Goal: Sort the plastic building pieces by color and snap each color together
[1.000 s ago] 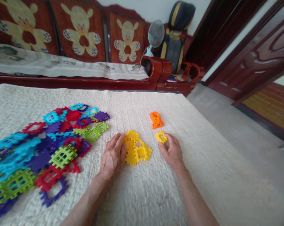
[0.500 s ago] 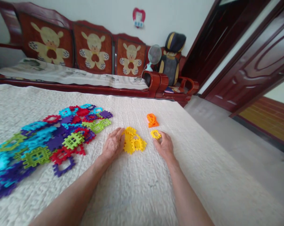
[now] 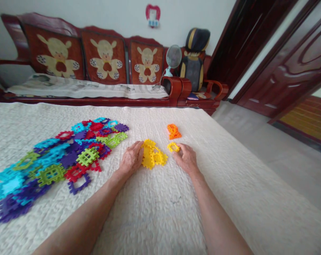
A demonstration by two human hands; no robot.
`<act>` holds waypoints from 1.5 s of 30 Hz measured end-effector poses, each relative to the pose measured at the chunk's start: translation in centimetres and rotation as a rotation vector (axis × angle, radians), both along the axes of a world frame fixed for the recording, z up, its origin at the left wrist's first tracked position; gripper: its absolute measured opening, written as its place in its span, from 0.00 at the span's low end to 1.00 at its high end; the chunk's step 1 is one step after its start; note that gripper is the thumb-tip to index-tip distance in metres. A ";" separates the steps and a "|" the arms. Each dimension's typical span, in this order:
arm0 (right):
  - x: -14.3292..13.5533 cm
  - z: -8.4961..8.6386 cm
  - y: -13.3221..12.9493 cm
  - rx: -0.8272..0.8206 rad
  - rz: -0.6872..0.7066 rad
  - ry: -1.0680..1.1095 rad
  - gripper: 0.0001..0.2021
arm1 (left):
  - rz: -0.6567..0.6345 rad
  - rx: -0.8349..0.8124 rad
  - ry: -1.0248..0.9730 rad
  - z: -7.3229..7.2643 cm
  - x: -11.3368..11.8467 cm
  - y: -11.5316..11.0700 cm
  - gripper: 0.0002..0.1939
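Observation:
Several yellow interlocking pieces (image 3: pixel 152 156) lie in a small overlapping pile on the white quilted cover. My left hand (image 3: pixel 133 156) rests against the left side of this pile, its fingers close together at the yellow edge. To the right, my right hand (image 3: pixel 185 157) pinches a single small yellow piece (image 3: pixel 173 147) with an opening in its middle. That piece is apart from the pile. Just beyond it sits a small heap of orange pieces (image 3: pixel 173 131), touched by neither hand.
A large spread of blue, purple, red and green pieces (image 3: pixel 70 159) covers the left of the quilted cover (image 3: pixel 155 219). Past its far edge stand a wooden sofa (image 3: pixel 118 101) with bear cushions, a small fan (image 3: pixel 173 56) and a chair (image 3: pixel 192 72).
The view has shifted slightly. My right hand has moved a little to the left with the small yellow piece, nearer the yellow pile. My left hand stays by the pile.

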State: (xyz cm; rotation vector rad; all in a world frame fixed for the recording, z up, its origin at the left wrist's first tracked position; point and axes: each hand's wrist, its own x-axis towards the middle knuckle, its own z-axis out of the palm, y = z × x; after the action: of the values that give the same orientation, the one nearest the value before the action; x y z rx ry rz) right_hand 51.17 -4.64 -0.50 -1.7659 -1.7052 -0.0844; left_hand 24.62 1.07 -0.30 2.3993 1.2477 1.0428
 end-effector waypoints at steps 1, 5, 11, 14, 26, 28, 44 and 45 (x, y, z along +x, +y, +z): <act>0.0 0.0 0.0 0.002 -0.001 0.000 0.19 | -0.004 0.000 0.001 0.0 0.0 0.0 0.19; -0.1 -0.1 -0.1 0.014 -0.008 0.008 0.18 | -0.025 -0.022 0.005 0.3 0.1 0.0 0.18; 0.1 0.0 -0.2 0.029 0.004 0.008 0.18 | -0.020 -0.019 0.010 0.4 0.2 0.0 0.17; -0.2 0.3 -0.1 0.050 0.039 0.030 0.17 | -0.009 -0.006 0.020 0.3 0.3 0.0 0.17; -2.1 1.1 0.4 0.010 0.237 0.159 0.17 | 0.045 -0.014 0.046 -0.1 0.3 0.2 0.19; -2.4 1.0 0.2 -0.021 0.282 0.143 0.21 | 0.043 -0.008 0.054 0.0 0.3 0.2 0.19; -4.8 1.1 -0.3 -0.155 0.306 0.017 0.33 | -0.011 -0.047 -0.019 0.1 -0.5 -0.5 0.20; -4.9 1.1 -0.3 -0.152 0.304 0.024 0.33 | 0.002 -0.051 -0.039 0.1 -0.6 -0.5 0.19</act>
State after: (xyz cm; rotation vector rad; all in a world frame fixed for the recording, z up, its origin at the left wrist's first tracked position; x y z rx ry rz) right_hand 46.26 -4.91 0.61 -1.5830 -1.9853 0.2041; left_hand 24.05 0.55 -0.18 2.3289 1.2485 1.0411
